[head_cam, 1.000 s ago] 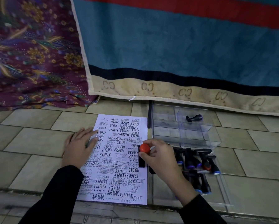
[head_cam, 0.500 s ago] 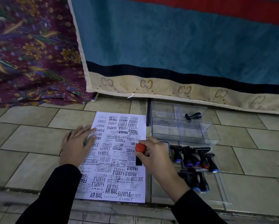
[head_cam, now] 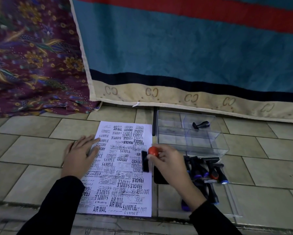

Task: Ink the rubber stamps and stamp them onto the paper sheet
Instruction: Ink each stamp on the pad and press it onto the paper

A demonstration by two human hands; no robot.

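The purple patterned cloth (head_cam: pixel 32 56) is lying crumpled at far left, on the tiled floor (head_cam: pixel 32 150). Just beside it, the striped blanket (head_cam: pixel 176 48) is hanging down to the floor and running off to the right.

Your left hand (head_cam: pixel 79 158) is lying open, fingers straight and spread. It is pressing flat on the left edge of the paper sheet (head_cam: pixel 123 184). The sheet is lying on the floor in front of you and is already carrying dense black prints: SAMPLE, AIR MAIL, FRAGILE, FAX OUT, EXPRESS, AMENDED.

At the sheet's right edge, your right hand (head_cam: pixel 171 163) is gripping the red-knobbed stamp (head_cam: pixel 153 150), fingers curling round the knob. The stamp's black base is sitting over the paper's right margin. The base is blurring, so contact with the sheet cannot be told.

A dark ink pad (head_cam: pixel 160 177) is showing partly under your right hand, just beside the paper.

Further right, a clear box (head_cam: pixel 201 143) is standing with one black stamp (head_cam: pixel 200 125) lying on its side in the far compartment. Nearer you, a cluster of black stamps (head_cam: pixel 208 170) is lying on a clear tray (head_cam: pixel 232 200), some with blue ends, one with red.
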